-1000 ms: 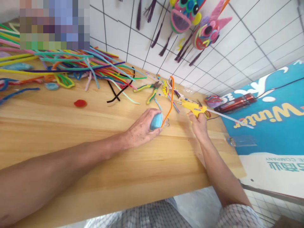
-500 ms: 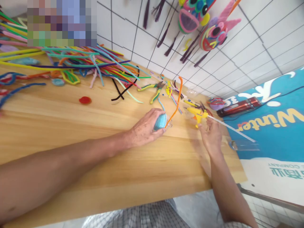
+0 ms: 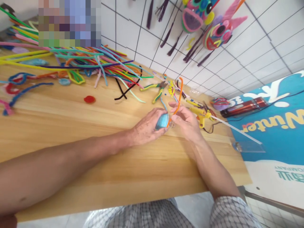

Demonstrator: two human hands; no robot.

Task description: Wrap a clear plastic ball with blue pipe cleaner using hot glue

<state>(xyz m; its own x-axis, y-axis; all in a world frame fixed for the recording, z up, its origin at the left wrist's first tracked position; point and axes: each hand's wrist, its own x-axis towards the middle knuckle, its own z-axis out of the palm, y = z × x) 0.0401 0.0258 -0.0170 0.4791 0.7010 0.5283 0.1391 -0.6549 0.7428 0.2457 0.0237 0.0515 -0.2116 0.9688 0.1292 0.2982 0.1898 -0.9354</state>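
My left hand [image 3: 148, 126] is closed around a light blue ball [image 3: 162, 121] that looks wound from pipe cleaner, with a short blue end sticking up from it. An orange pipe cleaner [image 3: 181, 91] rises from the ball's right side and bends at the top. The thumb and fingers of my right hand [image 3: 187, 122] close on the lower part of this orange pipe cleaner, right beside the ball. Behind my right hand a yellow hot glue gun [image 3: 200, 115] with a long white glue stick [image 3: 237, 129] rests on the table.
Green-yellow pliers [image 3: 158, 90] lie beyond my hands. A heap of coloured pipe cleaners [image 3: 95, 61] covers the back left, and a red disc [image 3: 89, 99] lies before it. Decorated masks [image 3: 193, 19] hang on the white grid wall. A red metallic cylinder [image 3: 244, 107] lies at right.
My right hand has let go of the glue gun and moved left to the orange pipe cleaner. My left hand keeps its hold on the blue ball.
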